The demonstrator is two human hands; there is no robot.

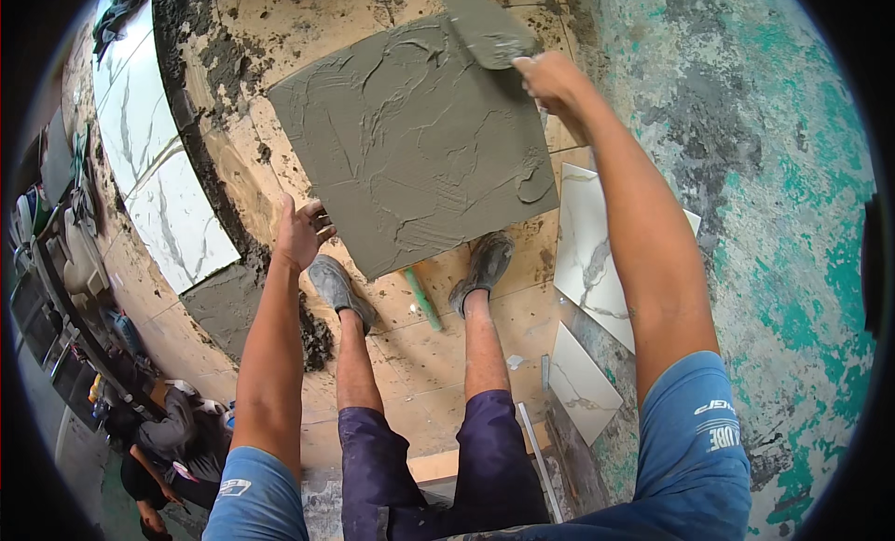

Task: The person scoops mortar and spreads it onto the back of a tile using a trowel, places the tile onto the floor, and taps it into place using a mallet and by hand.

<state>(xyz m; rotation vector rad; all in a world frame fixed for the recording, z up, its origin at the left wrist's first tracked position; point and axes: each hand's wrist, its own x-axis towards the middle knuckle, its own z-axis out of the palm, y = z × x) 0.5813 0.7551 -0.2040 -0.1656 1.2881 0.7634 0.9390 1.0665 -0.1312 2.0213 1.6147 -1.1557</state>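
Note:
A large square tile (419,150) covered with grey mortar lies in front of my feet, its coating marked by ridges and smears. My right hand (557,82) is closed round the handle of a trowel (487,30); the mortar-coated blade lies over the tile's far right corner. Beside the tile's left edge is my left hand (300,233), fingers apart and dirty with mortar. Its fingertips are at or very close to that edge; contact is hard to tell. A green handle-like rod (424,301) sticks out from under the tile's near edge.
White marbled tiles (177,205) form a row at left, beside a strip of crumbled mortar (200,103). Other marbled pieces (585,378) lie at right, near a pale strip (539,457). My shoes (485,266) stand close to the tile. Another person (177,438) is at lower left.

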